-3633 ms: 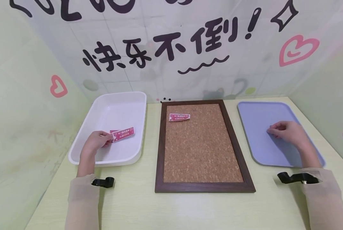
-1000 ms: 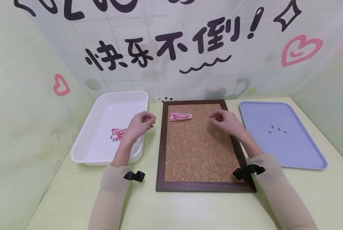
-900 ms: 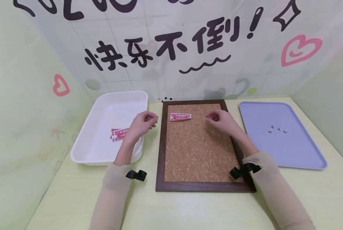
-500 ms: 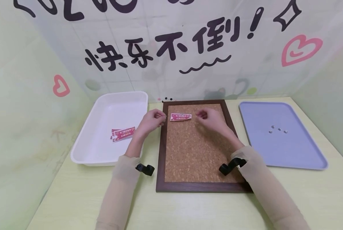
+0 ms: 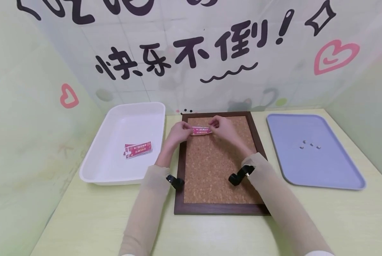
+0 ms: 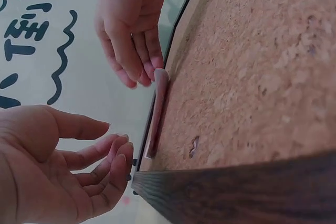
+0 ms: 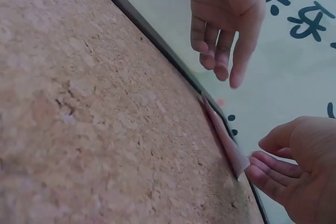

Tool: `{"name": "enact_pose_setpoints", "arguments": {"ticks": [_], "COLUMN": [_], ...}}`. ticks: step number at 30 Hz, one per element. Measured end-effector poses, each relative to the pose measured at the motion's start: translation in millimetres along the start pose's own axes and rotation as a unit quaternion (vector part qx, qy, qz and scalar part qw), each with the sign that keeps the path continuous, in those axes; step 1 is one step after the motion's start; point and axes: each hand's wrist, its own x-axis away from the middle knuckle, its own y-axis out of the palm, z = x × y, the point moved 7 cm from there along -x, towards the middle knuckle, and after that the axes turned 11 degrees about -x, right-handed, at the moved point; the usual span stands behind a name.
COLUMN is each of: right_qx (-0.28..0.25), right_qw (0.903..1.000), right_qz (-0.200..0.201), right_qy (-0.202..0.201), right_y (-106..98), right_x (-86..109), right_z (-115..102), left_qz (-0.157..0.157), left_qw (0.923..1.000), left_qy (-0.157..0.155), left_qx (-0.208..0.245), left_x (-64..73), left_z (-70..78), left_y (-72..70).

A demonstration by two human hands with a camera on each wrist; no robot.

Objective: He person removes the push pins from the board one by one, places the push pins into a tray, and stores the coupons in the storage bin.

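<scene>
A pink paper coupon lies near the top left of a cork board in a dark wooden frame. Its right end lifts off the cork, seen as a curled edge of the coupon in the right wrist view. My right hand touches that raised end with its fingertips, the thumb standing apart from the paper. Beside the left end is my left hand. In the left wrist view the fingers of this left hand are loosely bent, apart from the coupon, holding nothing.
Left of the board, a white plastic tub contains a few overlapping pink coupons. On the right lies a blue-purple tray with several small silvery pieces. A printed backdrop rises behind the table.
The right hand has left the tray and come leftward to the coupon's right end. From the tub, the left hand has moved right to its left end. The coupon stays in place.
</scene>
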Motion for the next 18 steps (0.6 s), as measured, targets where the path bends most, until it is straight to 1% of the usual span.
{"name": "enact_pose_setpoints", "arguments": {"ticks": [5,8,12,15,18], "right_qx": [0.006,0.013,0.036,0.041,0.036], "right_qw": [0.9995,0.9990,0.9983,0.9978,0.9975], "right_qz": [-0.019,-0.021,-0.010,-0.001,0.008], "right_qy": [0.026,0.037,0.045,0.053,0.060], "right_y": [11.8,16.6,20.4,22.6,24.2], "right_x": [-7.3,-10.3,-13.0,-14.0,-14.1], "right_z": [6.0,9.2,11.5,12.8,14.4], "left_qz": [0.015,0.026,0.028,0.024,0.019], "left_qw": [0.9997,0.9993,0.9983,0.9973,0.9968], "left_qy": [-0.019,-0.027,-0.051,-0.069,-0.078], "left_qx": [0.000,-0.007,-0.003,-0.001,0.003], "left_x": [-9.2,-16.4,-24.8,-29.6,-32.7], "left_z": [-4.3,-9.2,-17.3,-21.3,-23.4], "left_y": [3.5,6.0,10.6,12.8,13.8]}}
